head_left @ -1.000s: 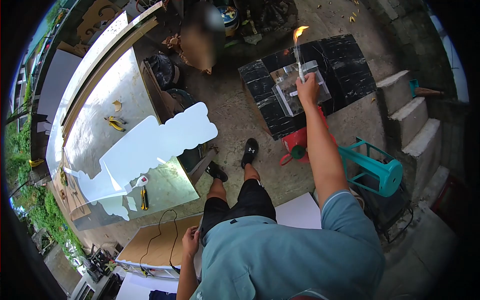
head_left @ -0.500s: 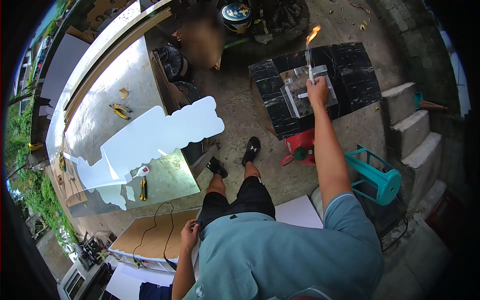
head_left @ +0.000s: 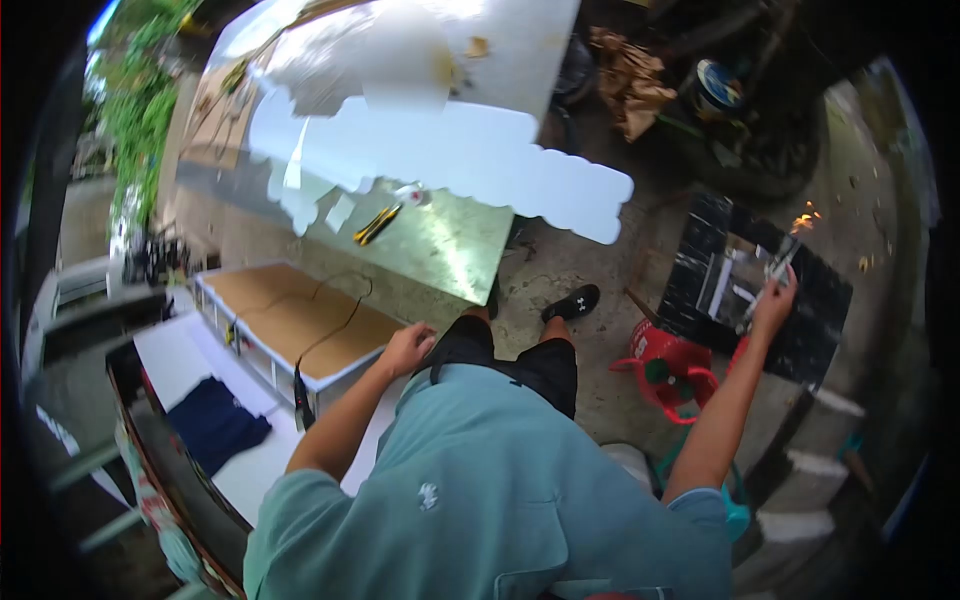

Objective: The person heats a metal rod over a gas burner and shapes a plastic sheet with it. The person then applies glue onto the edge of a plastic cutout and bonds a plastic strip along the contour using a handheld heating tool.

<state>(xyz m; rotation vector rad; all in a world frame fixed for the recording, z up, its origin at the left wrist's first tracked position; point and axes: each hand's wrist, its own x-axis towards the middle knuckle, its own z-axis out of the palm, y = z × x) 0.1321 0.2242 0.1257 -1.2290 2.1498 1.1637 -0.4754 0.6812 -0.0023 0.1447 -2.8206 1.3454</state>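
My right hand [head_left: 773,303] is closed round a slim torch-like tool [head_left: 779,264], partly blurred, with orange flame [head_left: 805,219] just beyond its tip. It is held over a clear box-like piece [head_left: 737,285] on a black marbled board [head_left: 695,245]. Near my waist, my left hand [head_left: 408,349] has its fingers loosely apart and nothing visible in it. A large white scalloped sheet [head_left: 480,150] lies across the metal-topped table [head_left: 455,245], beside a yellow-black cutter [head_left: 377,225] and a white roll-like item [head_left: 411,194].
A red container [head_left: 668,365] stands by the board, with a teal stool [head_left: 737,515] partly behind my right arm. Concrete steps [head_left: 800,525] are at the lower right. A brown-topped frame [head_left: 290,310] with a black cable and a dark blue cloth [head_left: 217,422] lie at left.
The view has swung left, so the board and my right hand appear farther right and lower. My left hand has come up a little from my side. The flame looks broken into small bits.
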